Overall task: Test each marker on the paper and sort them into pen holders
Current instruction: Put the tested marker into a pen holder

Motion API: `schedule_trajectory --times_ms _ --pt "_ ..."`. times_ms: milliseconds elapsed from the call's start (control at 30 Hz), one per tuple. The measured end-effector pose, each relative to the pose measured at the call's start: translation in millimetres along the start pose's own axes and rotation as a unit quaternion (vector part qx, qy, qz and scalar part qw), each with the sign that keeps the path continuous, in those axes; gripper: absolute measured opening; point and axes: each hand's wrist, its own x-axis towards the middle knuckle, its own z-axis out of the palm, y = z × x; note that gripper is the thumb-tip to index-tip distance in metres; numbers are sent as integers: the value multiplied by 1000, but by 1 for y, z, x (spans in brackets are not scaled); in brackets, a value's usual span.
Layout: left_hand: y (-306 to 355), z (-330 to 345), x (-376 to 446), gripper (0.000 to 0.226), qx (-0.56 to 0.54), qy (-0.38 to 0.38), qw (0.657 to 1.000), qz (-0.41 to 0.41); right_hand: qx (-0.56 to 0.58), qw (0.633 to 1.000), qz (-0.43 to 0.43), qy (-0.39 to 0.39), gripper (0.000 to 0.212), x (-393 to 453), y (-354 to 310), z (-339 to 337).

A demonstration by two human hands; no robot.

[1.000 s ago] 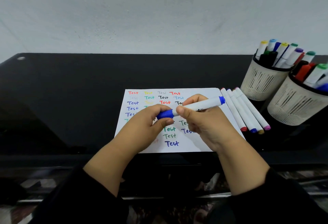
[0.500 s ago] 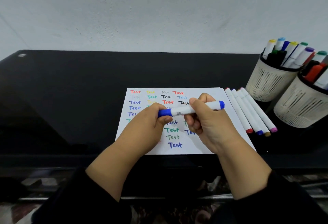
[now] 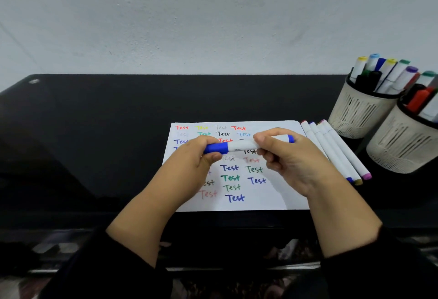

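**Mia:** Where is the blue marker [image 3: 246, 145]?

**Ben:** It is up in the air, over the paper [image 3: 272, 194]. It lies flat, going left to right. It has a white middle and a blue part at each end.

**Mia:** Who holds it?

**Ben:** Both hands do. The left hand [image 3: 194, 161] has its fingers curled round the big blue cap at the left end. The thumb is under the cap. The right hand [image 3: 291, 161] has its fingers curled round the white part, and a little blue end sticks out past them on the right.

**Mia:** What is on the paper?

**Ben:** The word "Test" many times, in red, yellow, black, green, blue and some pale colors. The hands hide some of the words. The paper lies flat on the black table [image 3: 94, 133].

**Mia:** Are there more markers?

**Ben:** Yes. Four loose markers [image 3: 336, 149] lie side by side on the table, just beside the right edge of the paper. They are white. I can see blue, yellow-brown and pink tips at the near end.

**Mia:** And the pen holders?

**Ben:** There are two round cream cups with slits. The back pen holder [image 3: 358, 114] is full of markers with yellow, light blue, green and purple caps, and some dark ones. The front pen holder [image 3: 403, 147] is touching it, closer to the right edge. It has a red marker and a few more, but part of it is cut off.

**Mia:** What is behind the table?

**Ben:** A plain pale wall [image 3: 213, 26].
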Motion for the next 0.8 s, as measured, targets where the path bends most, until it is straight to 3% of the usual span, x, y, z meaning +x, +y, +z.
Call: schedule_trajectory --times_ms 167,233,300,367,500,800 --pt "-4 1 0 15 5 30 999 18 -244 968 -51 -17 11 -3 -8 -8" --pt "-4 1 -1 18 15 50 998 33 -390 917 -84 -10 11 -5 -10 -5" --pt "-2 1 -4 20 18 78 995 60 -525 842 -122 -2 18 -10 -12 1" --pt "2 2 -6 22 5 101 992 81 -583 798 -155 5 24 -15 -15 6" --pt "17 9 -5 32 -44 103 990 82 -620 758 -191 67 15 -23 -18 -5" --pt "41 53 29 65 19 -81 996 43 -491 835 -147 200 12 -55 -58 -66"
